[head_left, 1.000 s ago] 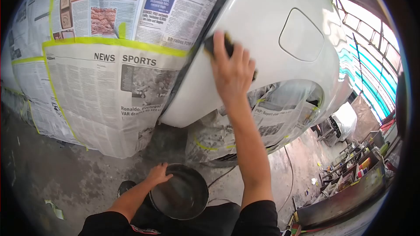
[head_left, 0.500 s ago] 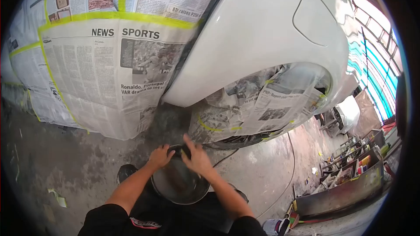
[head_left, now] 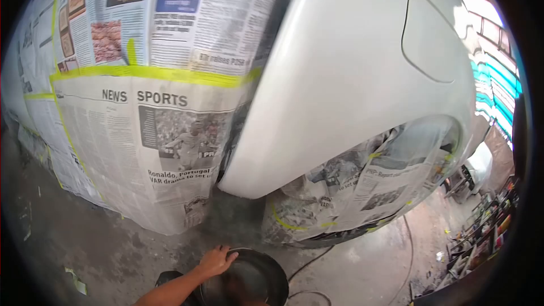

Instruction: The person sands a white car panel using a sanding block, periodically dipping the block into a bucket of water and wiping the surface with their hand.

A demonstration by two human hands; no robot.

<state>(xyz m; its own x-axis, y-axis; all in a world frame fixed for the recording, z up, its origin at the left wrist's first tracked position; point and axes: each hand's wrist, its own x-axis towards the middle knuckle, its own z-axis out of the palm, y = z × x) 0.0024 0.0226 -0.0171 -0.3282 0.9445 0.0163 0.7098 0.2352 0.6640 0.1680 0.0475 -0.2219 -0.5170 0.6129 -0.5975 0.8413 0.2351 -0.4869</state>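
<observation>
A round black basin (head_left: 277, 275) shows at the bottom centre, cut off by the lower edge of the view. My left hand (head_left: 218, 260) grips its upper left rim, with the fingers over the edge. What lies in the basin is too dark and blurred to tell. Only a sliver of skin shows at the bottom edge by the basin; my right hand's fingers are hidden. Ahead is a pale car body panel (head_left: 334, 73) with a fuel flap outline. Newspaper (head_left: 113, 136) joined with yellow tape covers the car at the left, and more newspaper (head_left: 385, 175) covers the wheel arch.
A dark hose or cable (head_left: 411, 249) runs over the grey concrete floor (head_left: 362, 272). Cluttered tools and containers (head_left: 481, 249) stand at the right. A scrap of yellowish tape or paper (head_left: 78, 283) lies on the floor at the lower left.
The view has tilted up, so the car and basin sit lower in it. My right hand has left the basin's upper rim and dropped almost out of view; my left hand stays on the rim.
</observation>
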